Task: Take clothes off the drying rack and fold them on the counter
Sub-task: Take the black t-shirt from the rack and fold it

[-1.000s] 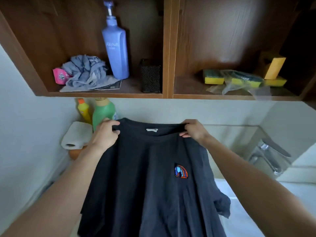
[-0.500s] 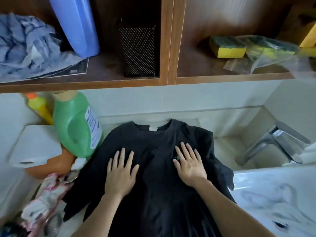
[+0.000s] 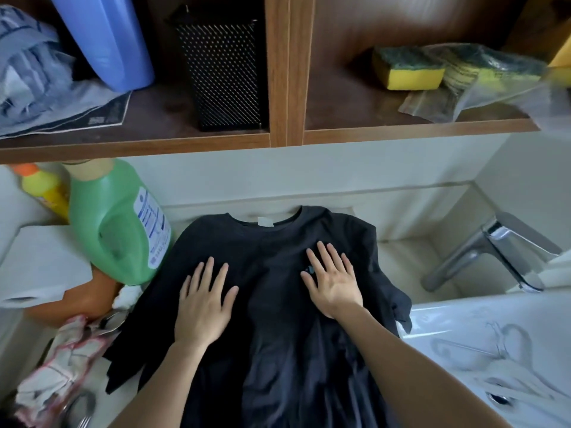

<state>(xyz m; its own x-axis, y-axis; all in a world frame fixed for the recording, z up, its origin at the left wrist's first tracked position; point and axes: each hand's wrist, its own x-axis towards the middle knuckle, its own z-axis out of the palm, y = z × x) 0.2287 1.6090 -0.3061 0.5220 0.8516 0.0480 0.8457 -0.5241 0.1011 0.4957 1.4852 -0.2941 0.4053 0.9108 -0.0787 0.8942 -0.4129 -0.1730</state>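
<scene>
Black short-sleeved cotton T-shirt (image 3: 272,350) laid flat, front up, on the pale worktop (image 3: 182,216). Collar points away from the person, close to the back wall. Small white neck label (image 3: 265,221) shows inside the collar.

Left hand (image 3: 202,307) lies palm down on the chest of the shirt, left of centre. Its fingers (image 3: 207,273) are straight and spread wide, pressing on the cloth and gripping nothing.

Right hand (image 3: 335,282) also palm down, right of centre and a little nearer the collar. Its fingers (image 3: 324,257) are straight and slightly fanned, flat on the fabric. A small coloured chest patch (image 3: 309,269) peeks out beside the index finger, mostly covered.

The cloth lies under both palms; no fold is pinched. The right sleeve hangs over the edge of the white sink (image 3: 463,319). The left sleeve spills toward a crumpled patterned rag (image 3: 61,366).

Green plastic detergent bottle (image 3: 117,223) touches the shirt's left shoulder. Chrome tap (image 3: 500,251) stands well to the right. Wooden shelf (image 3: 136,140) overhead.
</scene>
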